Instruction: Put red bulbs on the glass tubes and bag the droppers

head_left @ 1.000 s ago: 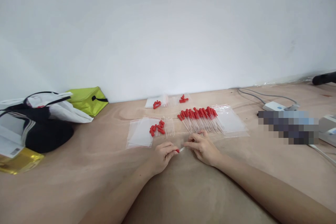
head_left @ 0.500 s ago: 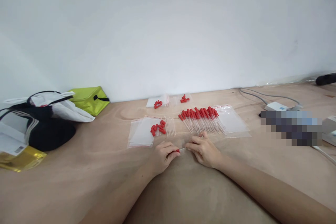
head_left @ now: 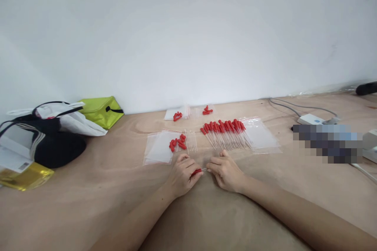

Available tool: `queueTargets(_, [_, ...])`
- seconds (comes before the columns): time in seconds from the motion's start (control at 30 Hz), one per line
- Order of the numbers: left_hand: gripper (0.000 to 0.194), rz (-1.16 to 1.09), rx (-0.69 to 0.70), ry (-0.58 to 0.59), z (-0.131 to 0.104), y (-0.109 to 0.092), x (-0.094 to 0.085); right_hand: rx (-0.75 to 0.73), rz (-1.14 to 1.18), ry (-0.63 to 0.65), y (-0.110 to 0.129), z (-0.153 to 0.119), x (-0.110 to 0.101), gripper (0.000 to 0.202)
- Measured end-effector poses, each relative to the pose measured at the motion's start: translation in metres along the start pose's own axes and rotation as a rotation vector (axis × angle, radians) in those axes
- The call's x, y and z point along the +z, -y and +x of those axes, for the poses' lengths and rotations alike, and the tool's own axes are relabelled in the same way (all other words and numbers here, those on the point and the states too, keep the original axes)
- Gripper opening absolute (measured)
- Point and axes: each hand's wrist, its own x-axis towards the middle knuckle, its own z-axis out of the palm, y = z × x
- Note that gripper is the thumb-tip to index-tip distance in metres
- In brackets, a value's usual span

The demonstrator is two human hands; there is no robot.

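My left hand (head_left: pixel 184 174) is closed around a red rubber bulb (head_left: pixel 196 171), pinched between thumb and fingers. A thin clear dropper tube (head_left: pixel 204 170) runs from the bulb towards my right hand (head_left: pixel 225 171), whose fingertips are closed on its other end. Beyond my right hand lies a row of droppers (head_left: pixel 226 131) with red bulbs, side by side. Past my left hand, loose red bulbs (head_left: pixel 178 142) rest on clear zip bags (head_left: pixel 159 147), next to several bare tubes (head_left: pixel 192 141).
Farther back are more red bulbs (head_left: pixel 177 116) and tubes (head_left: pixel 194 113). Clear bags (head_left: pixel 262 135) lie right of the droppers. A black cap (head_left: pixel 60 149), a white bag (head_left: pixel 79 119) and a lime-green pouch (head_left: pixel 100 111) stand left. A power strip (head_left: pixel 313 119) with cables sits right.
My left hand has shifted slightly right and its grip now shows more of the red bulb. My right hand moved slightly left, so less of the tube shows between them.
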Motion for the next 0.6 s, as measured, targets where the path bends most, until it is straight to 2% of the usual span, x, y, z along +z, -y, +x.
queueTargets(0.43, [0.018, -0.018, -0.029, 0.019, 0.004, 0.000, -0.001, 0.045, 0.061, 0.043, 0.004, 0.008, 0.005, 0.020])
queueTargets(0.6, [0.014, -0.002, -0.094, 0.040, 0.002, 0.010, -0.005, -0.004, -0.108, 0.076, 0.001, 0.014, -0.005, 0.017])
